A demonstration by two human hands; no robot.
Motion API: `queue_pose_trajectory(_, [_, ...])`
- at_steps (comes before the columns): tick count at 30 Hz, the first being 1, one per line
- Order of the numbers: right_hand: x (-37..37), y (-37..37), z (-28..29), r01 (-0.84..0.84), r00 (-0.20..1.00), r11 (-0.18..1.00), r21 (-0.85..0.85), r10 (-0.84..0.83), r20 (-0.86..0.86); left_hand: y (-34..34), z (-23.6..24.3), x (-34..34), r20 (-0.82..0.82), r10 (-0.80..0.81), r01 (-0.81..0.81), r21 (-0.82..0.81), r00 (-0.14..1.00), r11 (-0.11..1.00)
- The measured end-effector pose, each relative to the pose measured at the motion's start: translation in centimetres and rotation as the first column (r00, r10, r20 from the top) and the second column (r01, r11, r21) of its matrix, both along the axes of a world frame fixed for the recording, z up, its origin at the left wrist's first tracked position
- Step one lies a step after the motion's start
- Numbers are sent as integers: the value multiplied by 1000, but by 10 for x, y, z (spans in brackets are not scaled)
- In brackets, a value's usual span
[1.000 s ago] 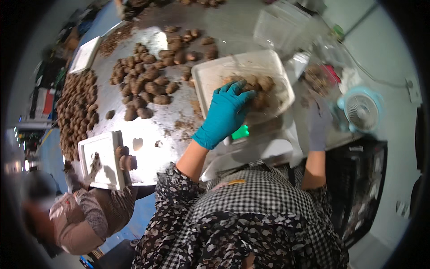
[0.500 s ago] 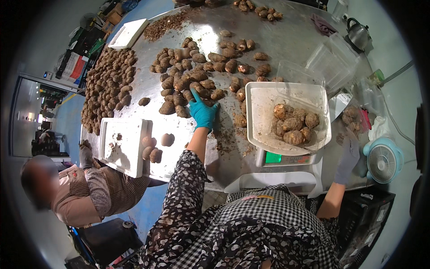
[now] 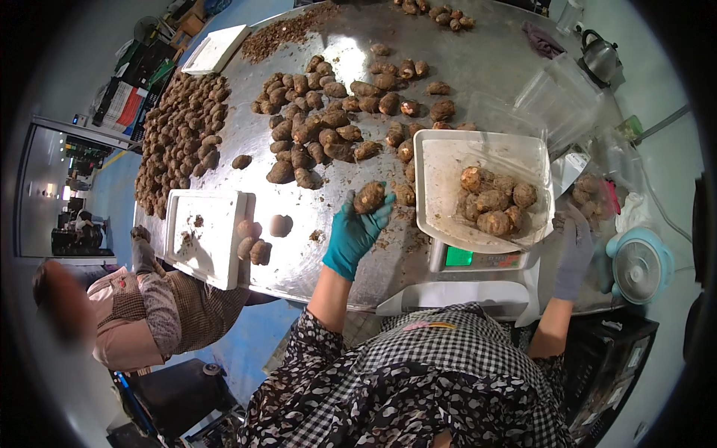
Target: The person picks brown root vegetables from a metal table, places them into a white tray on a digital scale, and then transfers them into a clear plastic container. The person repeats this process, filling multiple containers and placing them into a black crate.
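My left hand (image 3: 354, 235), in a teal glove, has its fingers round a brown taro (image 3: 369, 198) above the metal table, left of the scale. My right hand (image 3: 576, 250), in a pale grey glove with dirty fingertips, holds nothing I can see. Its fingers stretch out beside the right rim of a white tray (image 3: 441, 149). Several taros (image 3: 493, 201) lie grouped in this tray, which sits on a scale (image 3: 478, 260) with a lit green display. Beyond my left hand spreads a loose pile of taros (image 3: 306, 131).
A large taro heap (image 3: 179, 142) covers the table's left side. A white tray (image 3: 178, 239) lies near a seated person (image 3: 160, 313). Clear plastic boxes (image 3: 556, 97), a kettle (image 3: 600, 56), bagged taros (image 3: 586, 190) and a small blue fan (image 3: 639, 270) stand at the right.
My left hand has come away from the pile toward me and to the right, with a taro now in its fingers. My right hand has moved only slightly beside the tray.
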State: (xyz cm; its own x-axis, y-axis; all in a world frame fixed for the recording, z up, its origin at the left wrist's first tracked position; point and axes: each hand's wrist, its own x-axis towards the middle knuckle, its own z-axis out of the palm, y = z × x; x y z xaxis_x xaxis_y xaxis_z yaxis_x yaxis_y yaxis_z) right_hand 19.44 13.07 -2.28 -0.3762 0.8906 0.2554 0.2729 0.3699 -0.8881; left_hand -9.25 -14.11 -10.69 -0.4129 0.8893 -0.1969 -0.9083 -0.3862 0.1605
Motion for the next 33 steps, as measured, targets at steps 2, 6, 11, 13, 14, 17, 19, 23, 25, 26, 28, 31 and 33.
queue_pose_trajectory(2, [-2, -4, 5, 6, 1000, 1000, -8, -6, -3, 2, 2, 12, -6, -79, 79, -16, 997, 997])
queue_pose_trajectory(6, [3, -9, 9, 25, 999, 997, -73, -28, -41, 36, 52, 49, -460, -154, 22, -280, 875, 960])
queue_pose_trajectory(11, [14, -5, 0, 30, 998, 999, 12, -30, -48, 103, 94, 99, -990, -110, -387, -136, 89, 912])
queue_pose_trajectory(13, [20, -4, -2, 24, 993, 999, -44, -29, -114, 130, 107, 112, -922, -184, -506, 14, -340, 862])
queue_pose_trajectory(14, [24, -2, -6, 32, 993, 999, -36, -36, -117, 143, 100, 114, -861, -218, -558, 90, -460, 825])
queue_pose_trajectory(17, [31, -2, -5, 57, 987, 996, -65, -66, -150, 163, 84, 128, -609, -510, -642, -2, -608, 767])
queue_pose_trajectory(19, [39, 1, -12, 75, 983, 996, -46, -82, -167, 162, 85, 135, -505, -586, -655, -54, -633, 754])
queue_pose_trajectory(23, [48, -2, -10, 171, 985, 985, 18, -170, -40, 128, 95, 117, -686, -448, -673, 82, -573, 735])
queue_pose_trajectory(25, [50, 3, -16, 180, 981, 982, -56, -183, -56, 105, 98, 87, -706, -483, -777, 153, -519, 611])
queue_pose_trajectory(26, [51, 5, -18, 186, 980, 978, -92, -192, -58, 92, 88, 67, -803, -394, -771, 123, -447, 625])
queue_pose_trajectory(28, [47, 6, -16, 160, 983, 986, -37, -162, -83, 66, 85, 38, -842, -361, -821, 156, -401, 548])
queue_pose_trajectory(31, [37, 3, -8, 127, 985, 991, -31, -130, -112, 31, 83, 15, -935, -323, -911, 0, -147, 413])
queue_pose_trajectory(33, [34, 6, -13, 101, 981, 993, -59, -109, -163, 10, 76, 7, -957, -288, -906, -143, 24, 400])
